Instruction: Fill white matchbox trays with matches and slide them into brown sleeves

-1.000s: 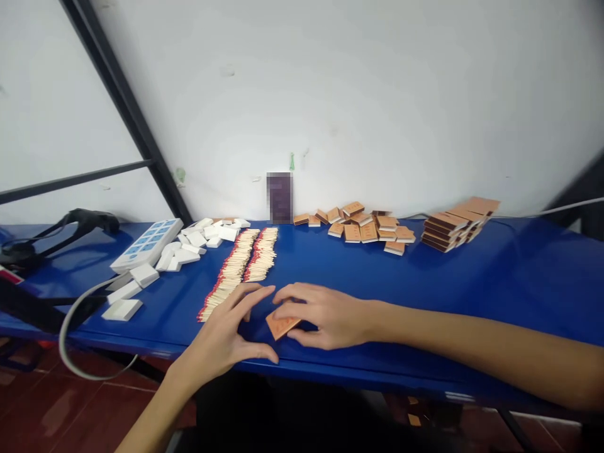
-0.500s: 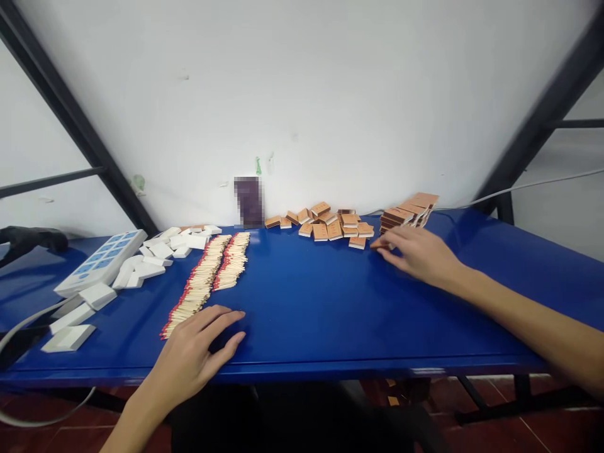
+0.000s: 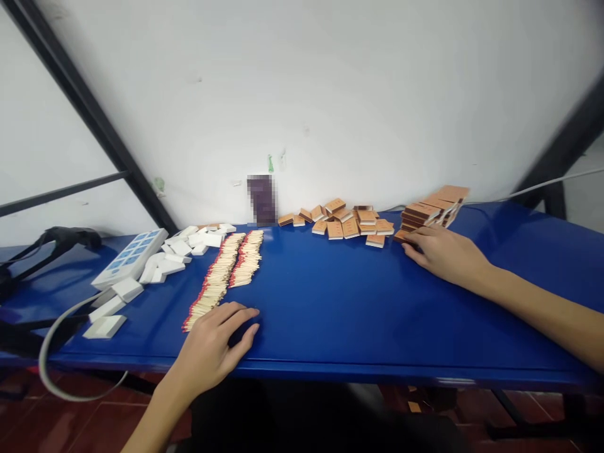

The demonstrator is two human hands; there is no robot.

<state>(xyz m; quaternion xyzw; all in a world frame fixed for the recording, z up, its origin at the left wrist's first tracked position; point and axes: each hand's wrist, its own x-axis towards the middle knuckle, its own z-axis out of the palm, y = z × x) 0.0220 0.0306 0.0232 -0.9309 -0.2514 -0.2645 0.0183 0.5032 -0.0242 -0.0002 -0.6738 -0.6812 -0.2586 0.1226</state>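
Observation:
My left hand (image 3: 218,340) rests on the blue table with its fingers apart, holding nothing. It lies at the near end of the longer row of red-tipped matches (image 3: 214,283); a shorter row of matches (image 3: 246,258) lies beside it. My right hand (image 3: 446,255) is at the front of a leaning stack of brown matchbox sleeves (image 3: 422,212). Its thumb and fingers are closed on a brown matchbox sleeve (image 3: 401,236) at the stack's foot, mostly hidden by the fingers. Left of that hand, a loose pile of brown matchboxes (image 3: 350,228) lies near the wall.
Several white matchbox trays (image 3: 182,242) lie scattered at the left, beside a white power strip (image 3: 134,255) with blue sockets. A grey cable (image 3: 44,352) loops over the table edge. A pixelated dark object (image 3: 263,200) stands against the wall. Black metal struts (image 3: 89,107) flank the table.
The view has turned slightly left. My right hand has moved a little right with the sleeve, away from the loose matchboxes and against the stack. My left hand has stayed nearly in place.

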